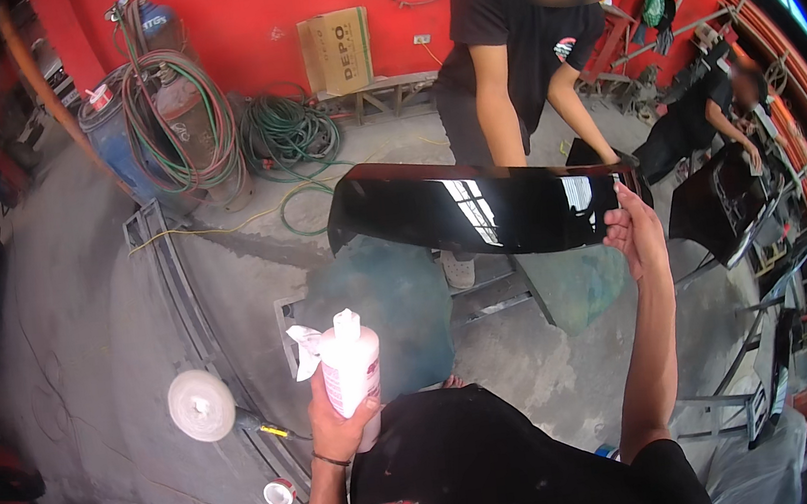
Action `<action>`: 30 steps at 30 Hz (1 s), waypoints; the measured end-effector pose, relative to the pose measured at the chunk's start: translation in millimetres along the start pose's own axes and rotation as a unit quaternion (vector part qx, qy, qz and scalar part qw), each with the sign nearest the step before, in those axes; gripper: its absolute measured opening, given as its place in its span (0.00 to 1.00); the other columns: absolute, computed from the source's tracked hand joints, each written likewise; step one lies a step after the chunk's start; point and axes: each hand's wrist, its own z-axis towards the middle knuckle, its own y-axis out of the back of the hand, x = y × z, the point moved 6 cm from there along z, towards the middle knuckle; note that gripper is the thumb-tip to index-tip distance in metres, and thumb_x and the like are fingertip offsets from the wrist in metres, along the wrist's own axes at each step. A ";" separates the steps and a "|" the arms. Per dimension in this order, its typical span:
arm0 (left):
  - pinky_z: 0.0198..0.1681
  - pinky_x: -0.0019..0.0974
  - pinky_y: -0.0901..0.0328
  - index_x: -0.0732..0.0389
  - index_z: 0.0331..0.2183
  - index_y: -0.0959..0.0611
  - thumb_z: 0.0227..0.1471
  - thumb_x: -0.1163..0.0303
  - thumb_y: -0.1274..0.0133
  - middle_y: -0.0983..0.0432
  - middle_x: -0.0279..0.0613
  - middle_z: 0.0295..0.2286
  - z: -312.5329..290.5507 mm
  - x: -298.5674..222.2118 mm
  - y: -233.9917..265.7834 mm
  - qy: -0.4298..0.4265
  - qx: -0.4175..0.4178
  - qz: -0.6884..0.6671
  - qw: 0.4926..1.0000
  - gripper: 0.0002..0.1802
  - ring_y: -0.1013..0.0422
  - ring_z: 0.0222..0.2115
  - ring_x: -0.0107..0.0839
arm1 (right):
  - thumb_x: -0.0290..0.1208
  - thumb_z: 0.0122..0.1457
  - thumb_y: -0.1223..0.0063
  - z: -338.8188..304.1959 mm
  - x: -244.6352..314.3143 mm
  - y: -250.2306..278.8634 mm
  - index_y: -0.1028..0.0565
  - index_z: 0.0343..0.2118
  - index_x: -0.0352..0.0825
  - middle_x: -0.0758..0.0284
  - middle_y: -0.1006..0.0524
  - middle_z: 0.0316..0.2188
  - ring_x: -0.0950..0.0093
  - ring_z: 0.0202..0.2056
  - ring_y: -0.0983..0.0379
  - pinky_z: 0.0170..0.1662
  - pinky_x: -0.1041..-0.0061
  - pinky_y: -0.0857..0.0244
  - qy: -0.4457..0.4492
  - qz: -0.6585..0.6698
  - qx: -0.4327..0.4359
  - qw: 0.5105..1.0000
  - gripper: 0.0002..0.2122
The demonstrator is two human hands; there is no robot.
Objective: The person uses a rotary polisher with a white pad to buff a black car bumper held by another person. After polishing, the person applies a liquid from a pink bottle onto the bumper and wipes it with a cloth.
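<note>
Head view: white bottle [349, 359] in left hand [337, 423], contents unseen.

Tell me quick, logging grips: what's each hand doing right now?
Left hand: closed around a white bottle.
Right hand: gripping the edge of the glossy black panel.

- Brown cardboard box [339, 50], upright rectangle w/ dark print, leaning against red wall, top centre.
- White squeeze bottle [350, 367] w/ pink-red label, gripped in left hand [339, 423], lower centre.
- Small label on blue drum [156, 21], top left.
</note>
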 end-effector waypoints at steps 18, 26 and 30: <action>0.63 0.42 0.35 0.68 0.70 0.36 0.66 0.62 0.41 0.27 0.47 0.58 -1.6 33.4 30.8 0.032 -0.026 -0.166 0.985 0.39 0.29 0.57 0.35 | 0.35 0.64 0.46 -101.8 -119.4 -290.3 0.42 0.74 0.22 0.55 0.13 0.35 0.59 0.39 0.13 0.44 0.61 0.21 0.194 -0.691 0.238 0.655 0.38; 0.62 0.42 0.32 0.66 0.68 0.32 0.44 0.61 0.21 0.22 0.44 0.54 28.6 6.1 -6.1 0.088 0.177 -0.189 0.962 0.56 0.26 0.56 0.36 | 0.30 0.71 0.43 -178.8 -112.3 -226.2 0.34 0.75 0.40 0.61 0.19 0.56 0.69 0.54 0.21 0.54 0.70 0.25 -0.019 -0.162 0.345 0.924 0.29; 0.61 0.44 0.31 0.65 0.65 0.29 0.40 0.60 0.19 0.21 0.45 0.53 46.8 -9.4 -14.3 0.077 0.275 -0.012 0.958 0.55 0.25 0.55 0.38 | 0.27 0.69 0.39 -206.8 -94.0 -222.2 0.35 0.76 0.41 0.61 0.26 0.67 0.67 0.61 0.25 0.63 0.62 0.29 -0.024 -0.069 0.338 0.938 0.32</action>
